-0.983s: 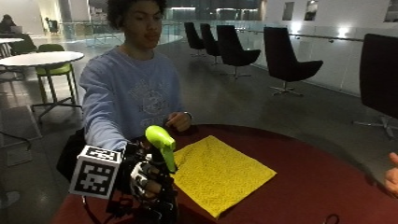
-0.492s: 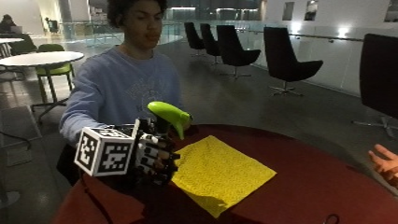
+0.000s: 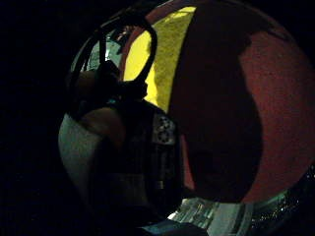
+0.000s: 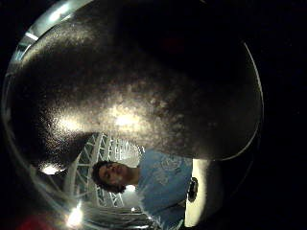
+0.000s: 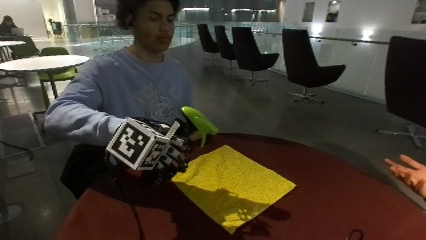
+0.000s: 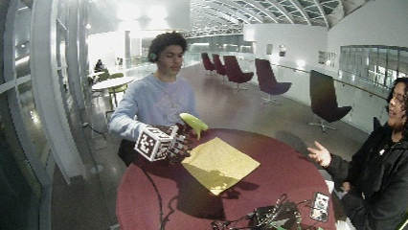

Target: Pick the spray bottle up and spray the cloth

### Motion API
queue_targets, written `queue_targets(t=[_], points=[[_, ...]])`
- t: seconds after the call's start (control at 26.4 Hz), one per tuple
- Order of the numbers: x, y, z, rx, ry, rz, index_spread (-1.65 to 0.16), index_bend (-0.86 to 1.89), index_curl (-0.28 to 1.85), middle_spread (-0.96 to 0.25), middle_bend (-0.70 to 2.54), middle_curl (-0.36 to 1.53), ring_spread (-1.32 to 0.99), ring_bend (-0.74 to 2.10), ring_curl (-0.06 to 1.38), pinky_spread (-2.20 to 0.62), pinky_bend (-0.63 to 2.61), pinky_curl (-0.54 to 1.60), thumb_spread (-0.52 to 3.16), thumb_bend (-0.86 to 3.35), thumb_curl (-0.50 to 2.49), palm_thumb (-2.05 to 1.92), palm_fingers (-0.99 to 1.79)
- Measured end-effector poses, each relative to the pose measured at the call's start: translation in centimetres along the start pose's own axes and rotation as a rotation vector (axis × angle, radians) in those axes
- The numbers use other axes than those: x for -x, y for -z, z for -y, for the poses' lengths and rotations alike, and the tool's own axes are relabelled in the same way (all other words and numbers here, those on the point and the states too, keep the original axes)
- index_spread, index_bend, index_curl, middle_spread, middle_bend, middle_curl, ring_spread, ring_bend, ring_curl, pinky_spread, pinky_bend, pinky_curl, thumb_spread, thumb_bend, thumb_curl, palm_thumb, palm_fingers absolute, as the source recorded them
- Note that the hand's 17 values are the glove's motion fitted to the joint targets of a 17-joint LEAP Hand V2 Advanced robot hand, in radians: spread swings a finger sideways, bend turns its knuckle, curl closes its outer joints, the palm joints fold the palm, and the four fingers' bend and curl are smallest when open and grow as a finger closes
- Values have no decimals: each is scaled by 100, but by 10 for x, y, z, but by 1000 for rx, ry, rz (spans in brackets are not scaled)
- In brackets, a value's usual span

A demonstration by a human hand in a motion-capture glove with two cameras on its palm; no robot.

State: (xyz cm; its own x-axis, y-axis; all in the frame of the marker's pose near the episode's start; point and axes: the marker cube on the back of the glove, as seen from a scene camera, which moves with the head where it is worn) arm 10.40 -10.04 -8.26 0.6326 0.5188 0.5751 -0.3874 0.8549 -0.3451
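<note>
A yellow cloth (image 5: 234,186) lies flat on the dark-red table (image 5: 346,200).

Bare table (image 5: 346,200) beyond cloth (image 5: 233,182)

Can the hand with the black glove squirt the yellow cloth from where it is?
Probably yes. The gloved right hand holds the spray bottle up beside the yellow cloth, its green head tipped toward it, and nothing stands between them on the table.
</note>
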Motion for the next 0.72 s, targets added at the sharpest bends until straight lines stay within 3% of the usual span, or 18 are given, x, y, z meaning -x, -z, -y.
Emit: queue_targets(t=[0.72], points=[[1, -16, 3, 118, -164, -41, -23, 14, 40, -9, 21, 46, 1, 33, 37, 27, 18, 32, 63, -3, 67, 101, 105]])
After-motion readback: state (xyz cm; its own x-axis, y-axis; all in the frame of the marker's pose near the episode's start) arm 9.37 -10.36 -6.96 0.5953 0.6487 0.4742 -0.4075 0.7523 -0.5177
